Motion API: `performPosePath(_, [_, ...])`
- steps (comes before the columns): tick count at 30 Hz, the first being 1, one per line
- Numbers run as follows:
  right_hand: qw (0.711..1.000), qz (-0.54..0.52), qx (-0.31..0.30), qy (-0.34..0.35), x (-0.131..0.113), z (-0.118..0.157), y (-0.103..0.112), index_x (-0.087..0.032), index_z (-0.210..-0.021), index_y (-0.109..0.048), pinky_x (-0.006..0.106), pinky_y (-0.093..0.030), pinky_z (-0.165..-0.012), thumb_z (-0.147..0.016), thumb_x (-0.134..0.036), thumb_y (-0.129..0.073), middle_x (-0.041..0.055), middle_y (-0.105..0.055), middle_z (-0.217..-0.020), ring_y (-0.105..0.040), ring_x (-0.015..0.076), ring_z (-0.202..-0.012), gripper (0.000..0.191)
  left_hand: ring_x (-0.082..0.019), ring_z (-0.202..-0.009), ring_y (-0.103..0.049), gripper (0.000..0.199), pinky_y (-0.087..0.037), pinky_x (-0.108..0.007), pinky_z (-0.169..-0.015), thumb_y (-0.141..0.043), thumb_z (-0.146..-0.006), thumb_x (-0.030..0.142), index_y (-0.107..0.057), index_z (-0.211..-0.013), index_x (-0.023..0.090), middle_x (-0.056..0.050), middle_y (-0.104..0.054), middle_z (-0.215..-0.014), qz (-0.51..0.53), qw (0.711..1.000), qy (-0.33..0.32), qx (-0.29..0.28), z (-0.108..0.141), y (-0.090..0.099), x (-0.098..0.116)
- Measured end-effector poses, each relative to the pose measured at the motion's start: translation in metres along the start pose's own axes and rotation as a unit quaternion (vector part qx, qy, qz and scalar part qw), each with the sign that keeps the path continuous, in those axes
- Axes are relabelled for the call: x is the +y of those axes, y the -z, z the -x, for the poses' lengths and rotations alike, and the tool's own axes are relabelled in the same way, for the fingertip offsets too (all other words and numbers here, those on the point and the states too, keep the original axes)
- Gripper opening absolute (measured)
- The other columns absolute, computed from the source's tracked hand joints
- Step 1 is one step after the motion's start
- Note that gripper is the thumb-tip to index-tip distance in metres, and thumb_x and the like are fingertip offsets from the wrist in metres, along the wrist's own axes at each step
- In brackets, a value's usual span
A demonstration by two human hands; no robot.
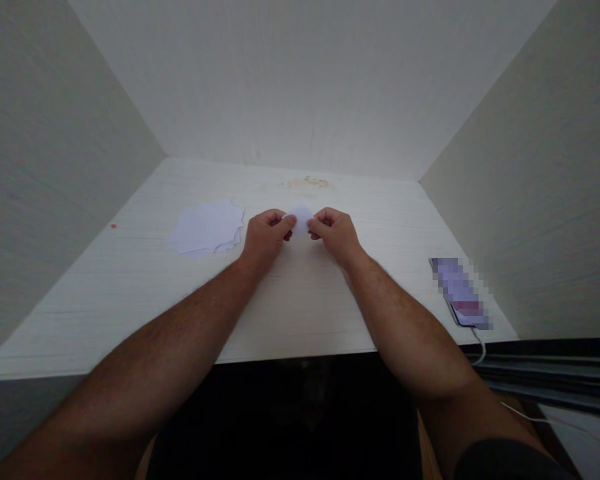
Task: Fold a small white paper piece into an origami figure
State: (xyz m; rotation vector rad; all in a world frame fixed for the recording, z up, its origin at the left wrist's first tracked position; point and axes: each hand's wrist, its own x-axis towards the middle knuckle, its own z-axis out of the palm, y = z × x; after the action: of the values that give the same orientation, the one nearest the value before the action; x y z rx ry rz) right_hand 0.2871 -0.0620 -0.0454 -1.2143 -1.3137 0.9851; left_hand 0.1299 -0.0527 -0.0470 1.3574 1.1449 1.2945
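A small piece of white paper (301,217) is held up between my two hands, over the middle of the white table. My left hand (269,233) pinches its left side with thumb and fingers. On the other side, my right hand (334,232) grips the paper the same way. Whether the paper is folded I cannot tell. To the left of my left hand lies a loose stack of white paper sheets (207,227), their edges uneven.
A phone (457,290) lies at the table's right side, its white cable (480,350) hanging over the front edge. Walls enclose the white table (300,313) at left, right and back. A worn, stained patch (307,182) marks the back, and a small orange spot (113,226) the left.
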Motion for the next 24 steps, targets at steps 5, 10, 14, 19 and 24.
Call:
performPosePath(5, [1.000, -0.015, -0.001, -0.008, 0.002, 0.000, 0.000, -0.019, -0.067, -0.056, 0.025, -0.044, -0.054, -0.073, -0.029, -0.068, -0.0017, -0.063, -0.060, -0.054, 0.0095, -0.051, 0.016, -0.008, -0.047, -0.048, 0.020, -0.035, -0.022, -0.047, -0.069, -0.073, 0.031, -0.062, -0.062, 0.016, 0.002, -0.059, -0.051, -0.018, 1.000, -0.004, 0.025, 0.001, 0.000, 0.004])
performPosePath(10, [1.000, -0.012, -0.015, -0.022, 0.003, 0.001, -0.002, -0.019, -0.066, -0.056, 0.025, -0.044, -0.054, -0.071, -0.028, -0.068, -0.0020, -0.063, -0.059, -0.053, 0.0090, -0.050, 0.016, -0.009, -0.048, -0.050, 0.019, -0.037, -0.022, -0.047, -0.071, -0.071, 0.031, -0.063, -0.063, 0.017, 0.002, -0.058, -0.051, 0.001, 0.999, -0.008, 0.042, -0.002, 0.000, 0.000])
performPosePath(14, [0.999, -0.012, -0.030, -0.032, 0.002, 0.002, -0.002, -0.019, -0.065, -0.055, 0.025, -0.044, -0.055, -0.069, -0.026, -0.068, -0.0018, -0.063, -0.059, -0.054, 0.0096, -0.052, 0.015, -0.010, -0.049, -0.050, 0.020, -0.039, -0.023, -0.048, -0.071, -0.071, 0.033, -0.063, -0.063, 0.017, 0.001, -0.057, -0.052, 0.028, 0.998, -0.013, 0.048, -0.004, 0.000, -0.004])
performPosePath(19, [0.998, -0.011, -0.045, -0.036, 0.000, 0.003, -0.002, -0.019, -0.064, -0.055, 0.025, -0.043, -0.055, -0.067, -0.026, -0.069, -0.0018, -0.063, -0.059, -0.054, 0.0097, -0.052, 0.016, -0.011, -0.055, -0.054, 0.020, -0.045, -0.025, -0.055, -0.075, -0.067, 0.034, -0.064, -0.066, 0.017, 0.000, -0.060, -0.060, 0.083, 0.995, 0.003, 0.053, -0.005, -0.001, -0.008])
performPosePath(24, [0.999, -0.026, -0.041, -0.019, 0.001, 0.003, -0.001, -0.019, -0.062, -0.056, 0.024, -0.042, -0.054, -0.066, -0.025, -0.070, -0.0023, -0.063, -0.057, -0.054, 0.0091, -0.051, 0.016, -0.011, -0.057, -0.054, 0.019, -0.047, -0.026, -0.056, -0.074, -0.065, 0.030, -0.061, -0.062, 0.016, 0.001, -0.058, -0.061, 0.169, 0.984, 0.019, 0.043, -0.006, -0.003, -0.005])
